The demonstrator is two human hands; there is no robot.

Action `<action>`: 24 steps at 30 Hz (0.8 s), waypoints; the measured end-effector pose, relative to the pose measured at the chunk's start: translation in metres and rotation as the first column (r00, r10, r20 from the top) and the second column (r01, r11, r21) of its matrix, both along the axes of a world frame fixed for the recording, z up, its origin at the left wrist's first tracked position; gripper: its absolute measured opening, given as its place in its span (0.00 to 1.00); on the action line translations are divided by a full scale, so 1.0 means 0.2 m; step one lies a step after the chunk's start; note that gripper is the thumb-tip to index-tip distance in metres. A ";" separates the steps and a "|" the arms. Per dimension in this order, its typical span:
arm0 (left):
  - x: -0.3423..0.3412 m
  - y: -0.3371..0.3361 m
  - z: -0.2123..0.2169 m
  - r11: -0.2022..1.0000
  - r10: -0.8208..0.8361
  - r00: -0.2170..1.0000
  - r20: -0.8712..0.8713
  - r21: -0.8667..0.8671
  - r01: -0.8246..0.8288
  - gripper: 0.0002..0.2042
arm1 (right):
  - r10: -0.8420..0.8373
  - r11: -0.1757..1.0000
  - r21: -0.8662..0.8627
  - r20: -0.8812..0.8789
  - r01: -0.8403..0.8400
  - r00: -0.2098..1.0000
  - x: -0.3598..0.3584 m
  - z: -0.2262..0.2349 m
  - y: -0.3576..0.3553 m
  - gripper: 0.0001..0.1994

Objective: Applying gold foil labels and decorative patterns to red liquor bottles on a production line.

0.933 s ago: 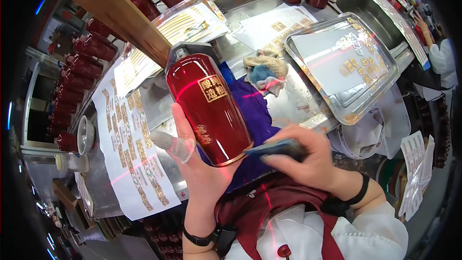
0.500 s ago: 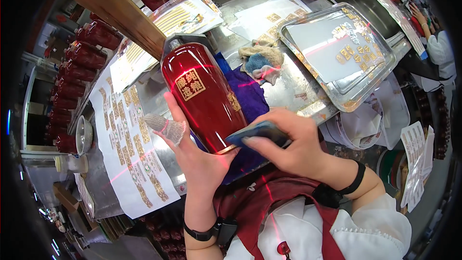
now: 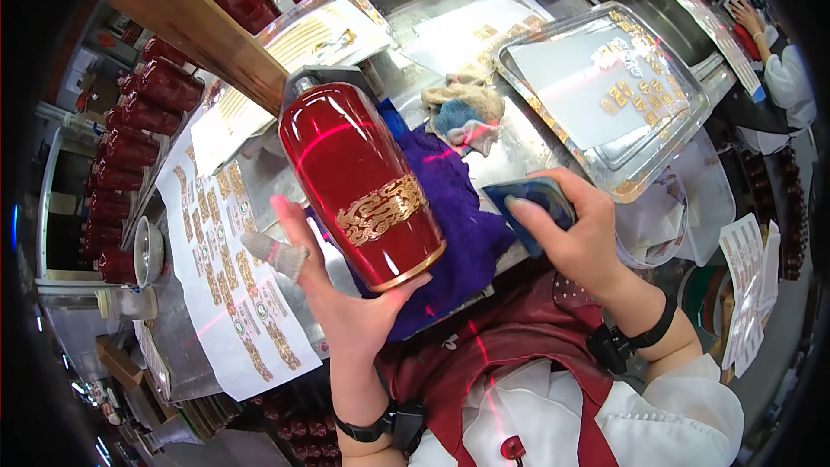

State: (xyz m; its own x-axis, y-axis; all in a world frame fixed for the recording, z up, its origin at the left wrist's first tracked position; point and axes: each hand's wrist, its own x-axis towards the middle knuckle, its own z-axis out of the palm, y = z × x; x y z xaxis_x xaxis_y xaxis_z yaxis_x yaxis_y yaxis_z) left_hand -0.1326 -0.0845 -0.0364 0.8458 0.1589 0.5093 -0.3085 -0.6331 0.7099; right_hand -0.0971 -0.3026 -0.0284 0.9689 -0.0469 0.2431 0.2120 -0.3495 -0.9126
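A glossy dark red bottle (image 3: 337, 151) lies tilted over a purple cloth (image 3: 445, 195), its neck end against a grey holder by a wooden post. A gold patterned band (image 3: 380, 210) faces up near its base. My left hand (image 3: 350, 303) holds the bottle at its base, thumb under the bottom edge and fingers along the left side; one finger wears a knitted grey cover (image 3: 275, 255). Right of the bottle and apart from it, my right hand (image 3: 581, 229) pinches a thin, flat dark blue piece (image 3: 532, 207), like a scraper; its exact kind is unclear.
Sheets of gold decals (image 3: 229, 268) lie at left, beside a wooden post (image 3: 203, 22). A crumpled rag (image 3: 467, 112) and a metal tray (image 3: 571, 151) with gold pieces are beyond. Red bottles (image 3: 143, 130) line the left and back. Another person's hand (image 3: 748, 17) shows far right.
The bottle has been turned: the square gold emblem no longer shows and a gold patterned band faces up. My right hand, with the blue piece, has moved right, off the bottle.
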 end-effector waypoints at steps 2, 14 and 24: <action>0.00 -0.03 -0.01 0.987 0.041 0.999 -0.015 0.156 -0.038 0.64 | 0.255 0.965 0.051 0.041 -0.256 0.966 -0.02 0.03 0.03 0.09; -0.02 -0.03 -0.01 0.956 0.113 0.991 -0.074 0.280 -0.088 0.69 | 0.348 0.932 0.076 0.075 -0.353 0.935 -0.06 0.01 0.04 0.08; -0.05 0.01 0.02 0.928 0.027 0.988 0.150 0.364 -0.080 0.66 | 0.230 0.972 0.076 -0.107 -0.223 0.967 -0.01 -0.01 -0.04 0.07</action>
State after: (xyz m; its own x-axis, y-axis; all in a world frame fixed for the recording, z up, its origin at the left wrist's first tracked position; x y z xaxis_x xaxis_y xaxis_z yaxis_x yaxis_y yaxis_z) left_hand -0.1426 -0.0835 -0.0317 0.7576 -0.0193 0.6525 -0.3458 -0.8596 0.3761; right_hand -0.0985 -0.3111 -0.0299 0.9772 0.1651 0.1339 0.1721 -0.2453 -0.9540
